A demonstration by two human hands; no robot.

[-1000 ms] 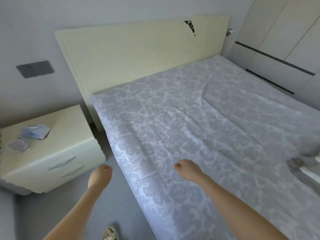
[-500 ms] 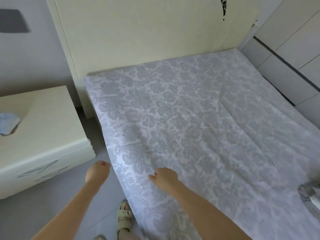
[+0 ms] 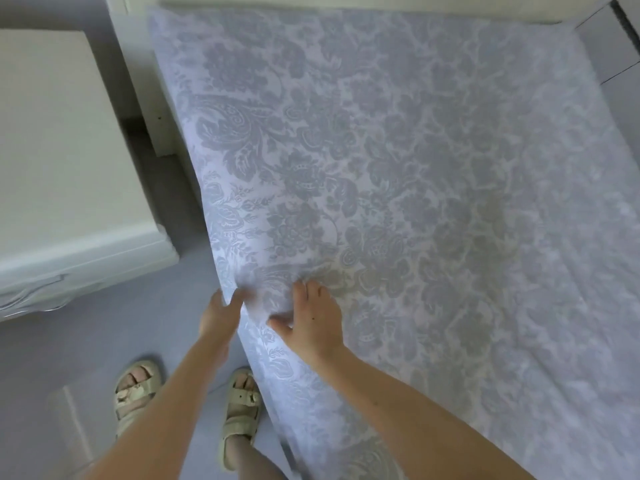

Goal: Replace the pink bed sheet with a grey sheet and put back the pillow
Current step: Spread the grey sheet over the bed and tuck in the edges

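Note:
A grey sheet (image 3: 398,174) with a floral pattern covers the whole bed and hangs over its left side. My right hand (image 3: 313,322) lies flat on the sheet close to that edge, fingers spread and straight. My left hand (image 3: 221,311) is at the hanging edge of the sheet, fingers extended and blurred, touching the cloth from the side. I cannot tell whether its fingers pinch the fabric. No pillow and no pink sheet are in view.
A cream bedside cabinet (image 3: 69,168) stands left of the bed, with a narrow gap of grey floor between. My two sandalled feet (image 3: 239,407) stand on the floor beside the bed. A wardrobe (image 3: 616,39) shows at the far right.
My head has tilted down and moved nearer the bed. Both hands went from curled fists to extended fingers; the left one moved in to the sheet's edge.

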